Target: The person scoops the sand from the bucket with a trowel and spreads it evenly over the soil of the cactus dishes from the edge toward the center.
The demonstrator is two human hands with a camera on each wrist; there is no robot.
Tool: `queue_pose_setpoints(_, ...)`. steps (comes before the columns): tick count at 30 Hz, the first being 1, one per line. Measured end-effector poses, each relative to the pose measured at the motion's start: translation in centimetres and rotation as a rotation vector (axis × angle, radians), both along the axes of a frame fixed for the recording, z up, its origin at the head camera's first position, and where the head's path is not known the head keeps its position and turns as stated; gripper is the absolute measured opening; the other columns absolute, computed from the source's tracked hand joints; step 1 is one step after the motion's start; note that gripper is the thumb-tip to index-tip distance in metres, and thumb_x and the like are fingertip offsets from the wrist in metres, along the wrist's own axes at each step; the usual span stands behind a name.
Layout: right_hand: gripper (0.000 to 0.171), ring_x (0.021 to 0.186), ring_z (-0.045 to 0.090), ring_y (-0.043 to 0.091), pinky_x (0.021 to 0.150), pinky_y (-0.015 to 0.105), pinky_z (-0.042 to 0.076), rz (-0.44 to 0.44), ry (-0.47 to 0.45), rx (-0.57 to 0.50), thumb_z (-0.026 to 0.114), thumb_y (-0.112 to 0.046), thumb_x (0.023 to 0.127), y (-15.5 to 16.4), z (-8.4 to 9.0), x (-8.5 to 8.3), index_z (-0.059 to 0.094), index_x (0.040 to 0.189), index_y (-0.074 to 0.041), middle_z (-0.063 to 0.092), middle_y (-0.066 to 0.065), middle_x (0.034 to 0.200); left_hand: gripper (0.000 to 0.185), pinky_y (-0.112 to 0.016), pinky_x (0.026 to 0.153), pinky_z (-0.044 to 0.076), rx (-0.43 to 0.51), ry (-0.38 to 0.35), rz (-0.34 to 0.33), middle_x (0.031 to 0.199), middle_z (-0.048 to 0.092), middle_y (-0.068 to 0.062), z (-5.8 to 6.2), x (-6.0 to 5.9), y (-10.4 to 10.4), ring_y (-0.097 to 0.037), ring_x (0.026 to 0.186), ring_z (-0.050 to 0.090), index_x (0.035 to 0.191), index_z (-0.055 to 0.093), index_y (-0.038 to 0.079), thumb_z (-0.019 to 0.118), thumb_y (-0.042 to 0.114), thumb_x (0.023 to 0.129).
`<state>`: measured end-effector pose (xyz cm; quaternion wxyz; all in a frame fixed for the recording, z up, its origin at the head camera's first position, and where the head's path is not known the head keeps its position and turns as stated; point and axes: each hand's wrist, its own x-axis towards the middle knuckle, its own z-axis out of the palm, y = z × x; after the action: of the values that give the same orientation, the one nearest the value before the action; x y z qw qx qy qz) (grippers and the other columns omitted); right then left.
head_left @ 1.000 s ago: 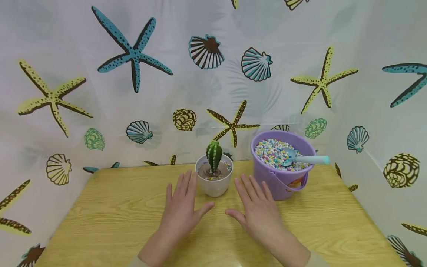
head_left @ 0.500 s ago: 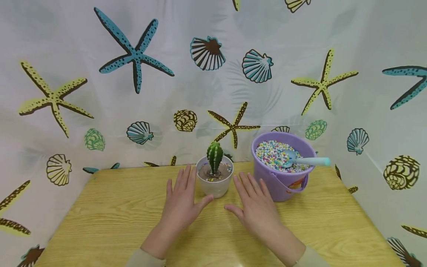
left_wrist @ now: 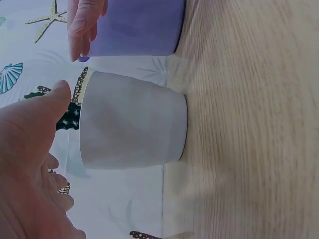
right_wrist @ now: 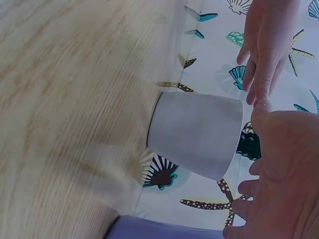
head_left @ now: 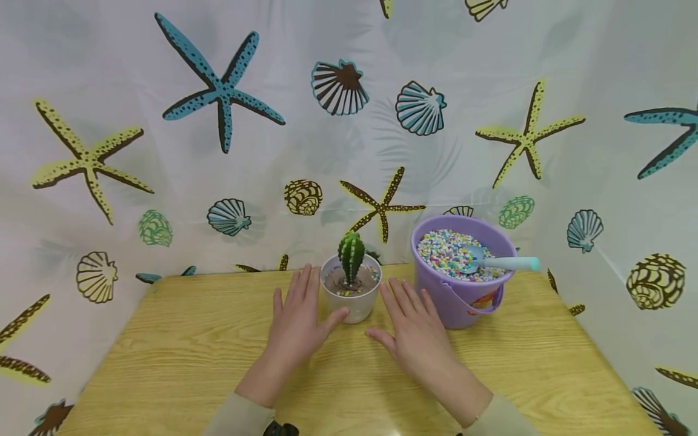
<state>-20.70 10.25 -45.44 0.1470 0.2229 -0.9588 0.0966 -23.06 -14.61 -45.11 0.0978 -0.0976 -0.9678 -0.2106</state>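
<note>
A green cactus (head_left: 351, 254) stands upright in a white pot (head_left: 357, 307) near the back of the table, in brown filling with a few coloured beads on it. My left hand (head_left: 299, 324) is at the pot's left, fingers straight and thumb spread toward the pot's front. On the other side, my right hand (head_left: 417, 333) mirrors it, between the pot and the purple bucket. Neither hand grips anything. Both wrist views show the pot's plain side (left_wrist: 134, 122) with the fingers apart from it.
The purple bucket (head_left: 447, 303) stands right of the pot, filled with small coloured beads (head_left: 444, 248). A light blue scoop (head_left: 504, 262) lies in them, its handle sticking out over the rim. Behind the wooden table (head_left: 180, 339) hangs a curtain (head_left: 262, 151) printed with starfish and shells.
Both hands have moved slightly forward along the pot's sides, still with straight fingers. The pot, bucket and scoop stay put; the view has shifted a little.
</note>
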Motion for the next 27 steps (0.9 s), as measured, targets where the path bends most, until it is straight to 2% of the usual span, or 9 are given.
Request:
queue_pose_setpoints(9,0.087,0.164,0.029,0.039,0.132,0.063,0.021,-0.023,-0.013,0.001,0.058,-0.062,0.109,-0.4,-0.7,-1.0,0.034,0.173,-0.008,0.031,0.016,0.178,0.107,-0.078,0.127,0.005,0.050,0.002,-0.006,0.181,0.017,-0.024,-0.6,-1.2,0.0,-0.043,0.167,0.011,0.174,0.019,-0.002,0.069,0.062,0.105)
queue_pose_setpoints(19,0.087,0.164,0.027,0.040,0.132,0.063,0.021,-0.035,-0.044,-0.011,0.055,-0.062,0.110,-0.9,-1.4,-2.0,0.031,0.174,-0.008,0.029,0.016,0.179,0.106,-0.079,0.127,0.007,0.133,-0.007,-0.004,0.181,0.018,-0.024,-1.3,-2.4,0.3,-0.044,0.167,0.013,0.174,0.019,-0.001,0.069,0.062,0.105)
queue_pose_setpoints(27,0.087,0.164,0.029,0.040,0.131,0.063,0.025,-0.038,-0.033,-0.026,0.058,-0.060,0.110,-1.3,-1.3,-2.6,0.032,0.174,-0.007,0.030,0.016,0.178,0.106,-0.076,0.128,0.005,0.180,-0.045,0.008,0.182,0.012,-0.023,-1.6,-3.5,0.4,-0.043,0.168,0.008,0.175,0.013,-0.001,0.063,0.064,0.107)
